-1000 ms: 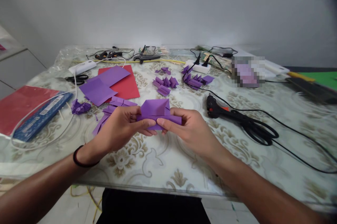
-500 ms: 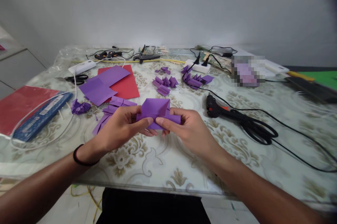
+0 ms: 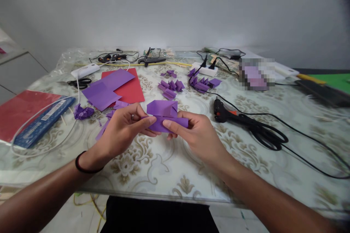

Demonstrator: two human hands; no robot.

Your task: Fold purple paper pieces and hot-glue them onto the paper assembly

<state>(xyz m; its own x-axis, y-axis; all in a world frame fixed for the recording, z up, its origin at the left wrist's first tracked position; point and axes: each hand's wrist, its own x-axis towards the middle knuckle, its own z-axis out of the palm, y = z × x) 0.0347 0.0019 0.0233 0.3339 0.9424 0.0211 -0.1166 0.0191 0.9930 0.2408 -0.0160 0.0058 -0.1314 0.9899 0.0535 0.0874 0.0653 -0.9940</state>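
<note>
**Two hands gripping one folded purple paper**

One folded purple paper [image 3: 162, 108] is held over the near middle of a floral-patterned tabletop [image 3: 180, 167]. Its upper part stands as a creased panel with slanting folds at the corners; below, a narrow smooth strip runs crosswise and projects to the right. The left hand [image 3: 127, 123], with one ring and one dark wristband [image 3: 89, 163], is closed on the left end, thumb on the near face and fingers behind. The right hand [image 3: 198, 131] is likewise closed in a pinch, its thumb pressing the strip and its fingers curled around the right end. The two thumbs lie near one another without touching.

Beside the left hand, partly hidden by it, lie folded purple pieces [image 3: 120, 104], too overlapped to count. Farther left are one crumpled purple paper [image 3: 82, 111] and at least two flat purple sheets [image 3: 124, 78], which overlap one red sheet [image 3: 132, 92]. Beyond the held paper are pleated purple pieces [image 3: 171, 86] in several groups. One black glue gun [image 3: 222, 111] with an orange trigger lies to the right. Outermost are one pair of black-handled scissors [image 3: 82, 82] at left and one white power strip [image 3: 204, 69] bearing two black plugs at the rear.
</note>
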